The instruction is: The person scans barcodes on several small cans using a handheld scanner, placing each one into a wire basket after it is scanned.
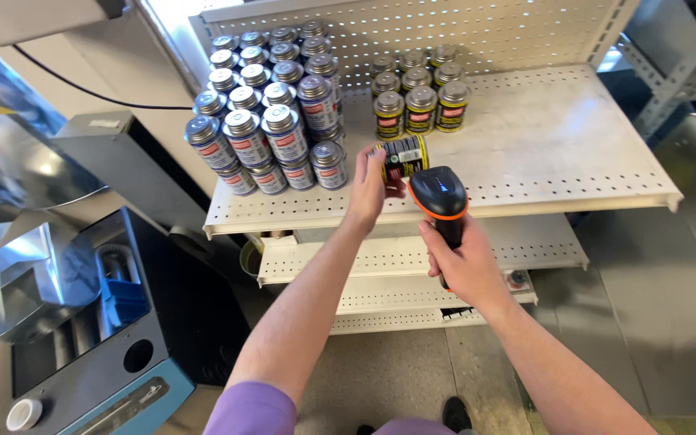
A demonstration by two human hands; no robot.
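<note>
Scanner (438, 197) and can (403, 157) are held face to face, just above the front edge of the top shelf (573, 145). The can, black with a yellow band, is tipped on its side, its long axis running roughly left to right, and is gripped at its lid end by the left hand (366, 189), fingers wrapped closed around it. The scanner, black with an orange rim, is clasped by its handle in the right hand (462, 266), fully closed, its head pointed up and away from the body. The can lies just above and slightly left of the scanner's head, near but not seen to be touching; the label side appears turned toward it. Neither hand is free. Behind the left hand, a stacked block of grey-lidded cans (271, 121) with red labels is set on the shelf, and a smaller group of yellow-banded cans (419, 101) stands further back, well apart from the held one. Lower shelves (412, 258) are seen beneath.
</note>
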